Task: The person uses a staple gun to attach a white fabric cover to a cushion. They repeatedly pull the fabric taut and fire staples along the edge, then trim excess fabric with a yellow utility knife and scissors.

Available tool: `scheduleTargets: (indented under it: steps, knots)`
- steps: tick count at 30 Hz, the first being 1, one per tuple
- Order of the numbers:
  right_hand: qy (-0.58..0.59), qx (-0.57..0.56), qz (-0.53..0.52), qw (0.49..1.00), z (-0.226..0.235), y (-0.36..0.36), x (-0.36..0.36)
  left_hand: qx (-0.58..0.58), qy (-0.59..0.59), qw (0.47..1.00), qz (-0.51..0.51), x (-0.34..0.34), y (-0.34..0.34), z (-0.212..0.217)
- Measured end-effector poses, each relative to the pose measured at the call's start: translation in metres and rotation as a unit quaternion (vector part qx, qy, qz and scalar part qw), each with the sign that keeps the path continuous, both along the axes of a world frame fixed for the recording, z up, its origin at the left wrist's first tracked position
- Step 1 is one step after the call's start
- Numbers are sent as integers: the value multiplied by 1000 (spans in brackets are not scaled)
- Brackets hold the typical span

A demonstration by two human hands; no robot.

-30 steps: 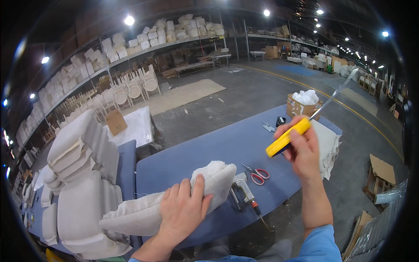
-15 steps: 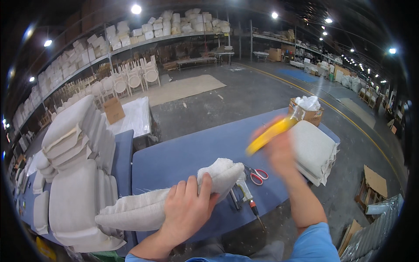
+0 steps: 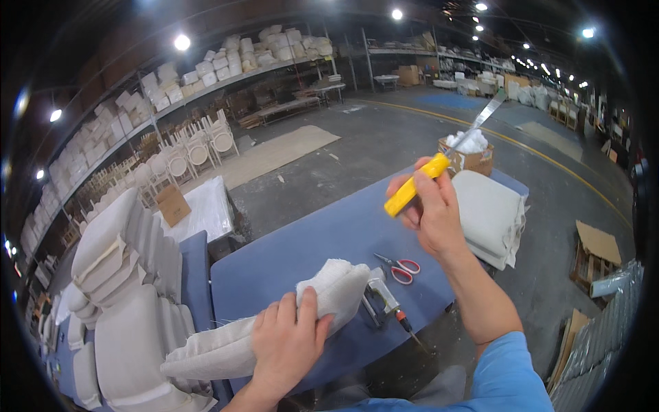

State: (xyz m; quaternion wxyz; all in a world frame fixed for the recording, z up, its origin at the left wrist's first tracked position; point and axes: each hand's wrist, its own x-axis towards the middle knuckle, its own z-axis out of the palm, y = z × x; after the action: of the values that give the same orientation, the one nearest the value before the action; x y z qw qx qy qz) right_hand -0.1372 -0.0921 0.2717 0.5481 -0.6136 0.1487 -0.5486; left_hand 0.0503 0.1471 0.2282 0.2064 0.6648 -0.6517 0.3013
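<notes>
My left hand (image 3: 288, 340) grips a pale grey fabric-covered pad (image 3: 223, 347) on the blue table (image 3: 302, 240), thumb on top and fingers across it. The pad bends upward at its right end, where white padding and frayed fabric edges show. Raised above the table, my right hand (image 3: 437, 209) is closed round the yellow handle of a flat-bladed hand tool (image 3: 417, 184). Its long metal blade points up and away to the right. Beside the pad's right end lie red-handled scissors (image 3: 403, 270) and a pneumatic tool (image 3: 386, 299) with a slim metal tip.
Fabric-covered cushions (image 3: 134, 343) are stacked at left, with more grey covered pieces (image 3: 489, 213) at the table's right end. Behind those stands a cardboard box (image 3: 473, 162) with white stuffing. White chair frames (image 3: 199, 152) and loaded shelves line the far side.
My right hand has slowed from a blurred motion, so the yellow-handled tool now shows sharply, its blade pointing up. The whole view has shifted slightly. My left hand keeps its grip on the pad.
</notes>
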Motion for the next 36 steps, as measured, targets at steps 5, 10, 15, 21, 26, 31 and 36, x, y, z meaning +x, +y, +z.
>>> scheduleTargets:
  steps: [5,10,15,21,26,31,36]
  knots:
    - [2,94,146,985,-50,-12,14,31,-26,999,18,-2,-2,-1]
    - [354,-18,-183,917,-124,-98,-45,-5,-47,999,1,11,0,0]
    - [628,11,-163,761,-275,-64,-22,-7,-11,1000,-18,27,-14,5]
    - [624,54,-101,773,-289,-60,9,3,-36,999,-11,23,-12,9]
    - [613,36,-116,781,-292,-97,-4,32,-53,998,-6,12,4,10]
    - [568,-15,-283,773,-276,-142,-56,16,-48,999,-3,-2,14,2]
    - [127,149,-172,965,-231,-109,-64,29,-87,995,29,-14,11,-3]
